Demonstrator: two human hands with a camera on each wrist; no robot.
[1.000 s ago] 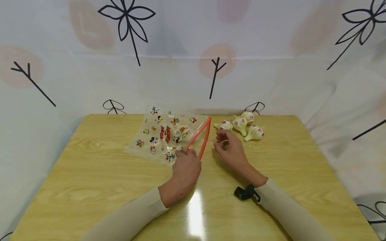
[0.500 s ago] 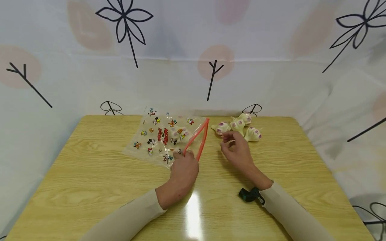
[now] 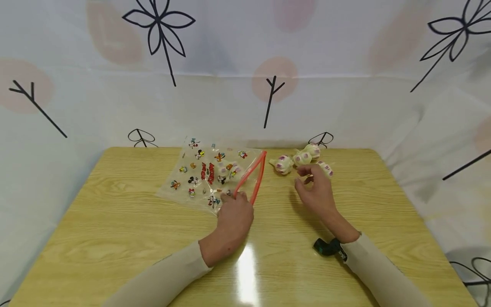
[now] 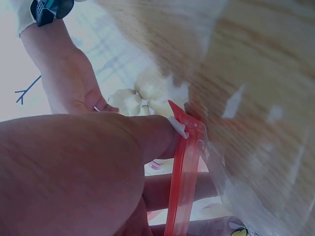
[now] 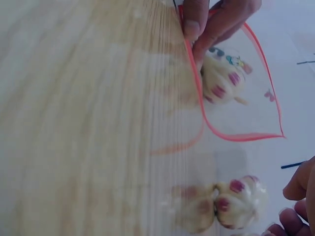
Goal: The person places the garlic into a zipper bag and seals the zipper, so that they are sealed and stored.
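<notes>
The left hand (image 3: 235, 216) pinched the floppy bag (image 3: 207, 172) by its red edge (image 4: 182, 182). The loose right hand (image 3: 318, 190) held nothing; garlic (image 3: 283, 164) lay at its ten o'clock, probably light and firm, best grabbed round the middle.

Beige long sleeves (image 3: 165, 273), black wrist device (image 3: 326, 247)

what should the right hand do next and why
Probably reach forward and grip one of the loose garlic bulbs: the right hand is near them and appears to hold nothing, the left hand grips the clear bag by its red rim, its mouth gaping, and another bulb shows inside.
</notes>
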